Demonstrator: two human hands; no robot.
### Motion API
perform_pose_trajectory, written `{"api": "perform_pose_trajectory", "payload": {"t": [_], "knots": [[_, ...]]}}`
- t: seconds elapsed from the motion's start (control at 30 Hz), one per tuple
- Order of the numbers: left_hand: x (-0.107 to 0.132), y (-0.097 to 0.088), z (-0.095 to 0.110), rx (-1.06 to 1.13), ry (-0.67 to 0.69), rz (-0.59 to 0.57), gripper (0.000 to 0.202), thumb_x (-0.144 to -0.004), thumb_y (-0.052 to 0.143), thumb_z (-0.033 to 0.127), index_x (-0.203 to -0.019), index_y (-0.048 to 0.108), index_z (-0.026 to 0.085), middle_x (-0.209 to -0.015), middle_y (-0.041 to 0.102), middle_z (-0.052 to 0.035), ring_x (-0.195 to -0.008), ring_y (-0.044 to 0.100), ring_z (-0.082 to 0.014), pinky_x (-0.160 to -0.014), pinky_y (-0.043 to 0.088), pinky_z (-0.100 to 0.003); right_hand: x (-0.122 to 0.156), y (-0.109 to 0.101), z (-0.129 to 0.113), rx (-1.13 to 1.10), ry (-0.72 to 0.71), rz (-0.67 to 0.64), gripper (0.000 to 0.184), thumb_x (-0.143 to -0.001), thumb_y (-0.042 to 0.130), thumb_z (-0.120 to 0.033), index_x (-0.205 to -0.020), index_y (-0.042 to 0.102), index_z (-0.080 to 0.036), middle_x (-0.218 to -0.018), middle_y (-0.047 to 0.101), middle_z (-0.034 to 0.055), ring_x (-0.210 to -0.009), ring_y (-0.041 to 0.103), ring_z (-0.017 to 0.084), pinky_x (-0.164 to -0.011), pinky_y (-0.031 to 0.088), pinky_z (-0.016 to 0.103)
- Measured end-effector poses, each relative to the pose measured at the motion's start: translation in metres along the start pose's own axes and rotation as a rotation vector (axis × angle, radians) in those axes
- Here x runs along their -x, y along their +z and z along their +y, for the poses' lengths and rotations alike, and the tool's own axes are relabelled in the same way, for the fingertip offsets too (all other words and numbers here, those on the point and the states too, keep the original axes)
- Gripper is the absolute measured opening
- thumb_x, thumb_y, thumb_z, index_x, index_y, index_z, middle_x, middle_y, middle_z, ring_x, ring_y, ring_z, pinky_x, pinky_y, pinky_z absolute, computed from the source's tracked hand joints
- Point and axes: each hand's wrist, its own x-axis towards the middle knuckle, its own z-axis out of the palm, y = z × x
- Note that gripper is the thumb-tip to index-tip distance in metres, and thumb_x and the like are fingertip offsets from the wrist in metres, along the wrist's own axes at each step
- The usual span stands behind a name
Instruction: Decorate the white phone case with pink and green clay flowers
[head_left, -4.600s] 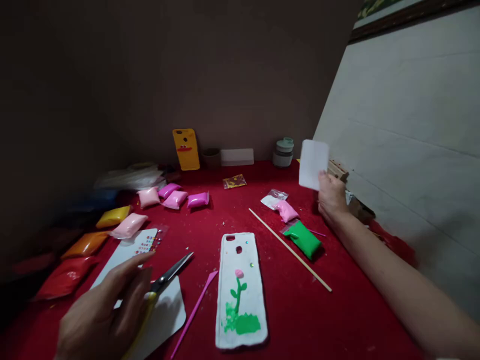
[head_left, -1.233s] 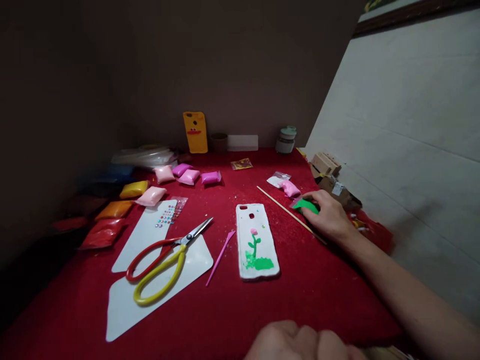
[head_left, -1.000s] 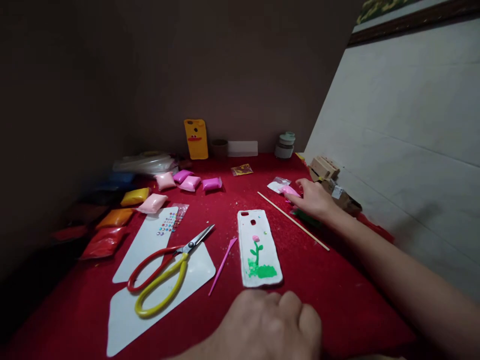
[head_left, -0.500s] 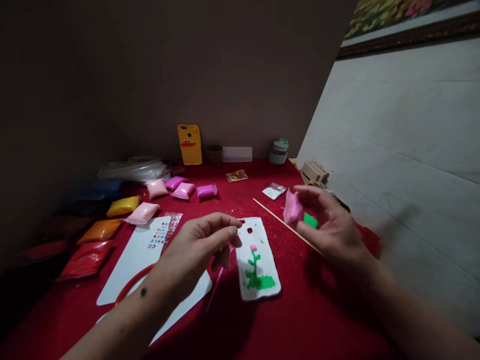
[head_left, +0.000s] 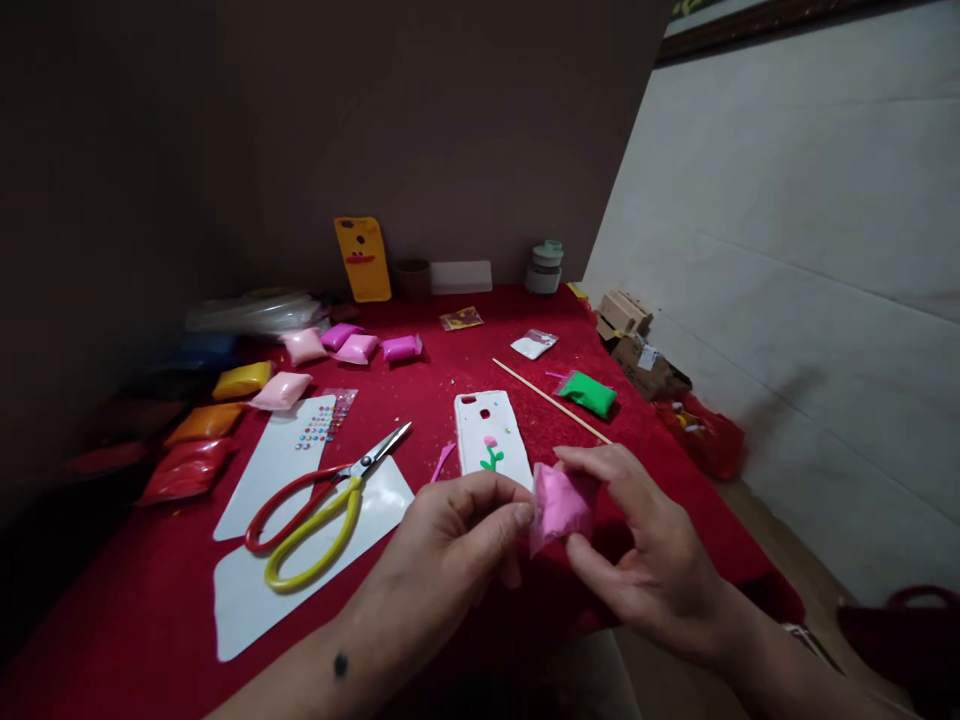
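Both hands hold a small pink clay packet (head_left: pixel 559 505) above the near edge of the red table (head_left: pixel 465 620). My left hand (head_left: pixel 457 535) pinches its left edge with thumb and fingers. My right hand (head_left: pixel 637 545) grips its right side. Just beyond the packet lies a white phone case (head_left: pixel 484 435) with a green stem and a pink bud on it. A green clay packet (head_left: pixel 589 393) and a thin wooden stick (head_left: pixel 551 400) lie further back on the right.
Red and yellow scissors (head_left: pixel 322 495) rest on white sheets (head_left: pixel 300 540) at the left, next to a pink tool (head_left: pixel 442 460). Pink, yellow, orange and red clay packets (head_left: pixel 281 390) line the left side. A yellow phone case (head_left: pixel 362 258), a jar (head_left: pixel 544 268) and wooden blocks (head_left: pixel 622 315) stand at the back.
My right hand set a white card down at the back right, then picked up the pink packet and brought it toward me. My left hand left the scissors and took hold of the packet too.
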Motion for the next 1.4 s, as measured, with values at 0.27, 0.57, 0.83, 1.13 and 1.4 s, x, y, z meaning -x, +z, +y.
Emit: {"api": "perform_pose_trajectory", "payload": {"t": [0.27, 0.57, 0.83, 1.13, 1.4], "knots": [[0.012, 0.015, -0.010, -0.089, -0.074, 0.009, 0.025, -0.087, 0.054, 0.036, -0.077, 0.063, 0.016, -0.052, 0.056, 0.0031, -0.042, 0.040, -0.0060, -0.041, 0.026, -0.017, 0.024, 0.003, -0.001, -0.036, 0.061, -0.025, 0.060, -0.072, 0.054, -0.003, -0.128, 0.045, -0.024, -0.108, 0.061, 0.0063, -0.098, 0.058, 0.022, -0.083, 0.052, 0.034], [0.013, 0.017, -0.023, 0.084, -0.145, -0.026, 0.030, -0.086, 0.057, 0.043, -0.074, 0.060, 0.016, -0.051, 0.056, 0.0027, -0.039, 0.040, -0.0051, -0.039, 0.026, -0.016, 0.035, 0.007, -0.001, -0.064, 0.088, -0.020, 0.061, -0.072, 0.054, -0.002, -0.128, 0.044, -0.024, -0.109, 0.061, 0.0051, -0.099, 0.057, 0.021, -0.086, 0.051, 0.034], [0.011, 0.019, -0.026, 0.068, -0.130, -0.011, 0.030, -0.083, 0.060, 0.044, -0.078, 0.063, 0.015, -0.051, 0.057, 0.0021, -0.039, 0.042, -0.0051, -0.038, 0.027, -0.015, 0.038, 0.008, 0.000, -0.072, 0.063, -0.012, 0.060, -0.072, 0.053, 0.000, -0.128, 0.046, -0.020, -0.109, 0.061, 0.0060, -0.099, 0.055, 0.020, -0.087, 0.049, 0.033], [0.007, 0.019, -0.031, 0.086, -0.157, -0.010, 0.030, -0.084, 0.058, 0.044, -0.078, 0.062, 0.015, -0.049, 0.058, 0.0017, -0.036, 0.039, -0.0046, -0.036, 0.025, -0.014, 0.038, 0.009, 0.002, -0.076, 0.066, -0.021, 0.058, -0.072, 0.054, 0.001, -0.127, 0.047, -0.018, -0.110, 0.060, 0.0065, -0.099, 0.054, 0.020, -0.088, 0.048, 0.032], [0.007, 0.021, -0.027, 0.001, -0.151, 0.010, 0.027, -0.084, 0.055, 0.040, -0.074, 0.060, 0.015, -0.047, 0.056, 0.0025, -0.035, 0.038, -0.0050, -0.036, 0.025, -0.015, 0.037, 0.010, 0.001, -0.037, 0.035, -0.012, 0.057, -0.073, 0.052, 0.002, -0.127, 0.047, -0.016, -0.109, 0.062, 0.0072, -0.099, 0.054, 0.021, -0.088, 0.049, 0.033]]}}
